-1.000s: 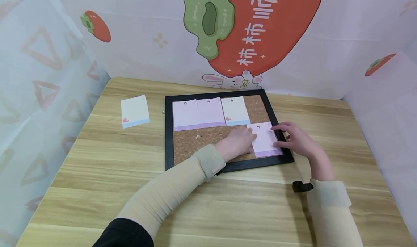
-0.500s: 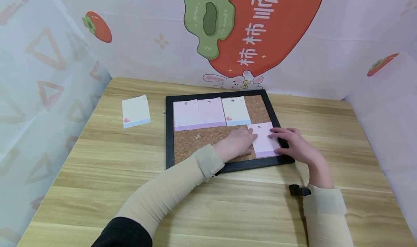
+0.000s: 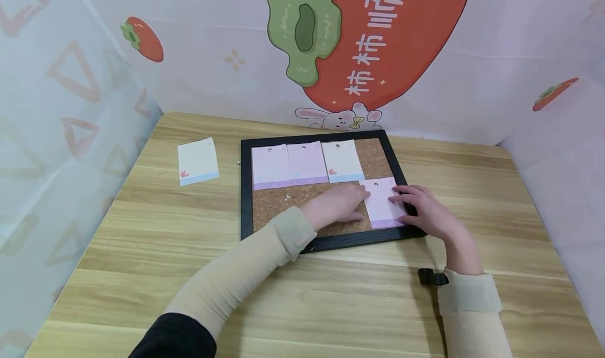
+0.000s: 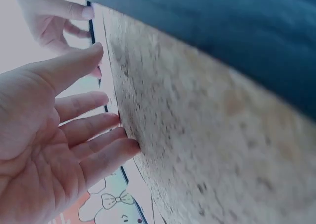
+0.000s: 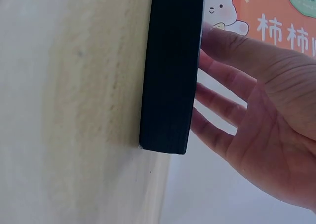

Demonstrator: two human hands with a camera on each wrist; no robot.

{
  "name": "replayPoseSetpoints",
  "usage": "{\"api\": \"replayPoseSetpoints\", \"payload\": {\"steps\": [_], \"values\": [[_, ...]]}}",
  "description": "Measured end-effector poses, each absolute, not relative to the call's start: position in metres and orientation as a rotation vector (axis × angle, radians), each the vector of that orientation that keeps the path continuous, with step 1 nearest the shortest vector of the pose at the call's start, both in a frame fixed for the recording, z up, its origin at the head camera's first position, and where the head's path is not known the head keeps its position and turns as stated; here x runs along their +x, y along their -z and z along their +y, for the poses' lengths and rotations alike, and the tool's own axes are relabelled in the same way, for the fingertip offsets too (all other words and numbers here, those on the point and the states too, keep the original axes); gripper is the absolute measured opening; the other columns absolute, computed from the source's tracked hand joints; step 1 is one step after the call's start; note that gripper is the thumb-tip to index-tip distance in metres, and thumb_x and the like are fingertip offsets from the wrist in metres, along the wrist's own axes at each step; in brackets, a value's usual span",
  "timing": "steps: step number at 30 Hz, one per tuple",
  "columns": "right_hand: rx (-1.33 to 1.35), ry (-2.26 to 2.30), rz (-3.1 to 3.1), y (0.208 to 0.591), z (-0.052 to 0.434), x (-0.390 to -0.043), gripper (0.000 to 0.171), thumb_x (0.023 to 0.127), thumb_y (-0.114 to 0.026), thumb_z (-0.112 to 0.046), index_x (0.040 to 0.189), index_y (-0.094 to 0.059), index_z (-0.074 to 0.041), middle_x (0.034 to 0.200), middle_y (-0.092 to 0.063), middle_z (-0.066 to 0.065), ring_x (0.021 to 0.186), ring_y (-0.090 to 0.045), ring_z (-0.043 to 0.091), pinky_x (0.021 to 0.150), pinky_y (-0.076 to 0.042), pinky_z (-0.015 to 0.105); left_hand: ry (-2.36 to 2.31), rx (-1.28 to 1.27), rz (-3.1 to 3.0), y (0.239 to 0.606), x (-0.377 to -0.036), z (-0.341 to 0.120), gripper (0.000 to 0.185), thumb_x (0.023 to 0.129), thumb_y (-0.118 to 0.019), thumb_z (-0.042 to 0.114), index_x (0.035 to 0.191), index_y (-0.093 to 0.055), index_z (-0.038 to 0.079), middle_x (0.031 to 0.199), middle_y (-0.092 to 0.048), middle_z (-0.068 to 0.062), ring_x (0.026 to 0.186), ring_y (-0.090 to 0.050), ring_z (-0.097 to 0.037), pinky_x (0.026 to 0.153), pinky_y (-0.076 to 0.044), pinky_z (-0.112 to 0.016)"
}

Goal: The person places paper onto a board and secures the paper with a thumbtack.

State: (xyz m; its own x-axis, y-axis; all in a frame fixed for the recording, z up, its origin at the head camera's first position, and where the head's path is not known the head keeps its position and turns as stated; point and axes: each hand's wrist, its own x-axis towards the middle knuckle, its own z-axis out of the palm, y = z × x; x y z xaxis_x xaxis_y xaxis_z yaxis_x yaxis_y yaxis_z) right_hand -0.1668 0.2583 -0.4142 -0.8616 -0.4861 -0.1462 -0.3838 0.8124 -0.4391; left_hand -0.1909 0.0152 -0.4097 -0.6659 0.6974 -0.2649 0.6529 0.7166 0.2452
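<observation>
A lilac note sheet (image 3: 384, 206) with a pin near its top lies at the lower right of a black-framed cork board (image 3: 269, 208). My left hand (image 3: 336, 204) reaches over the cork, fingertips at the sheet's left edge; the left wrist view has its fingers (image 4: 79, 110) loosely extended along the board. From the other side, my right hand (image 3: 427, 211) rests fingertips on the sheet's right edge, across the frame. In the right wrist view its fingers (image 5: 222, 100) are spread behind the dark frame side (image 5: 173, 70).
Two lilac sheets (image 3: 288, 166) and a white sheet (image 3: 341, 161) are pinned along the board's top. Small pins (image 3: 288, 197) lie on the cork. Another white sheet (image 3: 198, 161) lies on the wooden table (image 3: 156, 227) at left. A printed cloth (image 3: 212, 90) stands behind.
My right hand has come inward from the frame onto the lilac sheet's right edge. My left hand has drawn back slightly to the left. The sheets stay in place.
</observation>
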Motion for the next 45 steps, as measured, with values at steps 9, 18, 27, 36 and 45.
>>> {"api": "replayPoseSetpoints", "payload": {"steps": [9,18,27,36,45], "values": [[-0.649,0.622,2.707,0.415,0.258,-0.167,0.045,0.088,-0.073,-0.004,0.132,-0.062,-0.001,0.152,-0.042,0.026,0.139,-0.029,0.052,0.112,-0.029,0.068,-0.397,1.064,2.533,0.405,-0.2,-0.02,0.049,0.1,-0.061,0.031,0.145,-0.053,0.013,0.141,-0.061,-0.005,0.128,-0.059,-0.018,0.108,-0.048,-0.034],[-0.663,0.627,2.71,0.413,0.261,-0.165,0.046,0.088,-0.072,-0.003,0.132,-0.061,0.0,0.152,-0.042,0.026,0.139,-0.029,0.052,0.112,-0.028,0.068,-0.521,0.932,2.604,0.4,-0.202,-0.072,0.049,0.099,-0.063,0.032,0.142,-0.055,0.011,0.144,-0.059,-0.007,0.136,-0.054,-0.023,0.116,-0.042,-0.039],[-0.676,0.617,2.714,0.414,0.263,-0.165,0.046,0.089,-0.072,-0.004,0.133,-0.061,0.0,0.152,-0.042,0.026,0.139,-0.029,0.053,0.111,-0.029,0.068,-0.629,0.803,2.756,0.408,-0.2,-0.126,0.041,0.098,-0.064,0.031,0.134,-0.063,0.01,0.134,-0.067,-0.007,0.128,-0.06,-0.026,0.111,-0.046,-0.045],[-0.661,0.612,2.712,0.417,0.264,-0.166,0.046,0.089,-0.072,-0.005,0.133,-0.061,-0.001,0.153,-0.041,0.025,0.139,-0.029,0.051,0.112,-0.029,0.068,-0.691,0.63,2.923,0.408,-0.2,-0.17,0.037,0.097,-0.065,0.028,0.128,-0.067,0.009,0.13,-0.068,-0.012,0.117,-0.066,-0.031,0.101,-0.052,-0.05],[-0.664,0.637,2.705,0.417,0.266,-0.167,0.045,0.089,-0.072,-0.006,0.133,-0.061,0.0,0.153,-0.041,0.025,0.139,-0.028,0.051,0.111,-0.028,0.069,-0.737,0.333,2.935,0.403,-0.201,-0.219,0.055,0.096,-0.066,0.032,0.143,-0.052,0.007,0.144,-0.054,-0.021,0.126,-0.057,-0.041,0.103,-0.046,-0.057]]}}
